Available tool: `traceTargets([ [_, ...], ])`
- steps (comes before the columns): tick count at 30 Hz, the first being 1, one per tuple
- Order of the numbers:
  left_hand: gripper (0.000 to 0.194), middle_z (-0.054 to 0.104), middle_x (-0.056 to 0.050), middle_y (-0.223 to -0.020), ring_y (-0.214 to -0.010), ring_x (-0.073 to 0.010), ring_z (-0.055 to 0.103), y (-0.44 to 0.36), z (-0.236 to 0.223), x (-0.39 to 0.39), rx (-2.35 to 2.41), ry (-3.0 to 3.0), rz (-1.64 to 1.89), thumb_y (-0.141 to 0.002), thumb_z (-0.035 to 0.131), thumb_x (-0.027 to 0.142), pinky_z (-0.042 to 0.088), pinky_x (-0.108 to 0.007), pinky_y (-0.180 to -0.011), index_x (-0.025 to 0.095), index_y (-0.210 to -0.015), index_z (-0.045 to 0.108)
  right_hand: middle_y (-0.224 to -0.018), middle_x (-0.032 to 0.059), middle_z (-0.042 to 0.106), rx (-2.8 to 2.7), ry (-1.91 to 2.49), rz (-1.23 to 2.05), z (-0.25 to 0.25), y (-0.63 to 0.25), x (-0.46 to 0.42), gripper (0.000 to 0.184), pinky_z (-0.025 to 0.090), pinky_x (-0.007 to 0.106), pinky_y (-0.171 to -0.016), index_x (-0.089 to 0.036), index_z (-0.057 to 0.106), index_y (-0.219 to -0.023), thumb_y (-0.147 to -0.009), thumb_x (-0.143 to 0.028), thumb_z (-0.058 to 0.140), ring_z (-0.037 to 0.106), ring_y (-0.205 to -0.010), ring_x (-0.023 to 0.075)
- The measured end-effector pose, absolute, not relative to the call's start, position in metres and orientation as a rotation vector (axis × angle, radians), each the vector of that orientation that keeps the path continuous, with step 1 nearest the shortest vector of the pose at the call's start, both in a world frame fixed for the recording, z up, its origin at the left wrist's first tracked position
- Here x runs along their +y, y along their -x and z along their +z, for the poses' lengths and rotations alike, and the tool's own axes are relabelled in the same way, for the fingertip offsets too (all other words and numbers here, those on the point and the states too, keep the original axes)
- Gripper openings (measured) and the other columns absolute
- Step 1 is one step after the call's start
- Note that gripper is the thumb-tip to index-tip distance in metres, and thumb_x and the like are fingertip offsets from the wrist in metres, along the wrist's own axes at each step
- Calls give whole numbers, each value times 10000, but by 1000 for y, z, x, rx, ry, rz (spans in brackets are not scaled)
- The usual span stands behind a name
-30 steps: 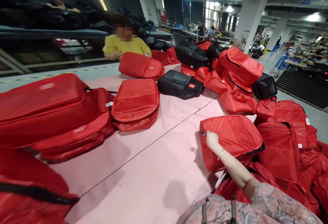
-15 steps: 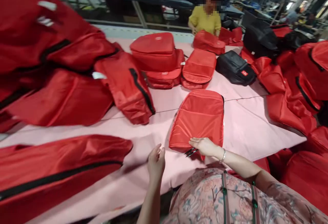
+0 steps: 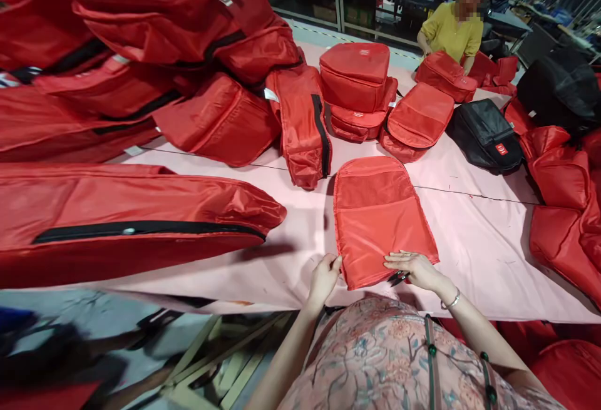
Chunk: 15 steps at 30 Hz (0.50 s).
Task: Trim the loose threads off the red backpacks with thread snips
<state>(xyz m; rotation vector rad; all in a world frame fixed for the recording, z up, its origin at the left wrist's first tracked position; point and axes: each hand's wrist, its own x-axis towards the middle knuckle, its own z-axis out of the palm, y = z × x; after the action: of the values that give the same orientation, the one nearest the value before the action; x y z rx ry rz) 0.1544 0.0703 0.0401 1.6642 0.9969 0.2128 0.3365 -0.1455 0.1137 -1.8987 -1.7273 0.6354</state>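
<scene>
A red backpack [image 3: 385,222] lies flat on the pink-covered table in front of me, its rounded end pointing away. At its near left edge, my left hand [image 3: 325,277] is closed, thumb and fingers pinching the rim of the fabric. My right hand [image 3: 416,269] rests palm down on the near right part of the backpack. Held under its fingers are black thread snips [image 3: 398,277], with pointed tips sticking out to the left; the rest of them is hidden by the hand.
Red bags are heaped at the left [image 3: 164,15], and a long red bag [image 3: 141,228] lies nearer. Farther back stand stacked red backpacks [image 3: 354,78] and a black backpack [image 3: 486,134]. More red bags [image 3: 563,210] lie right. Across the table [image 3: 479,278], a person in yellow [image 3: 453,31] handles a red bag.
My view has swung left. The red backpack has come from the pile at right to in front of me. My left hand has come into view and taken hold of its edge.
</scene>
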Motion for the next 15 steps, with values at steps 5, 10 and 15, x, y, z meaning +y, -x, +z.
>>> traceTargets([
  [5, 218, 576, -1, -602, -522, -156, 561, -176, 41, 49, 833, -1548, 34, -738, 468, 397, 433, -257, -500, 192, -713, 537, -1193, 13, 618, -1581, 1966, 682, 114, -367, -178, 647, 327, 421, -1074, -294, 594, -1199, -659, 44, 482, 512, -1194, 173],
  [10, 218, 602, -12, -648, -522, -139, 559, -197, 44, 23, 700, -1342, -63, -694, 487, 345, 442, -245, -498, 168, -799, 561, -1214, 32, 606, -1432, 2086, 644, 114, -387, -208, 585, 249, 512, -1083, -287, 608, -1175, -681, 12, 509, 505, -1201, 200],
  [15, 211, 554, -7, -570, -504, -121, 506, -210, 43, 39, 701, -1367, -22, -673, 532, 362, 415, -237, -499, 154, -689, 564, -1235, 19, 593, -1362, 2097, 636, 112, -386, -213, 629, 218, 506, -1090, -308, 615, -1158, -675, 48, 427, 488, -1218, 170],
])
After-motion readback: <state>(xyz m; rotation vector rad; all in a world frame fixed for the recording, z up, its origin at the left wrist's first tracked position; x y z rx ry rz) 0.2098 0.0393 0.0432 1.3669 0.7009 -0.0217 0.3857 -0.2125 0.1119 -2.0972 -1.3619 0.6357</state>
